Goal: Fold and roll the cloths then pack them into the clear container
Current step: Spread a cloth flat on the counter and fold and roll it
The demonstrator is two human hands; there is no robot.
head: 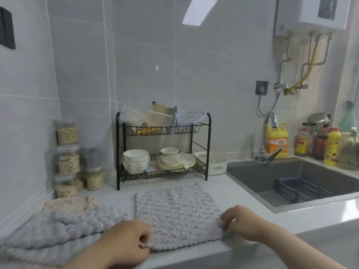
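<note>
A grey bobbled cloth point(177, 212) lies flat and square on the white counter point(231, 193) near its front edge. My left hand point(129, 242) pinches the cloth's near left corner. My right hand point(240, 223) pinches its near right corner. To the left lies a loose heap of several more cloths point(64, 224), grey-blue ones over a beige one. A clear container point(133, 115) lies tilted on the top shelf of the black rack point(208, 144), behind the cloth.
The rack holds bowls and plates. Clear jars of grain point(68, 158) stand stacked at the back left. A white plastic basket point(213, 163) sits right of the rack. A dark sink point(291, 183) with a tap point(269, 136) and bottles fills the right side.
</note>
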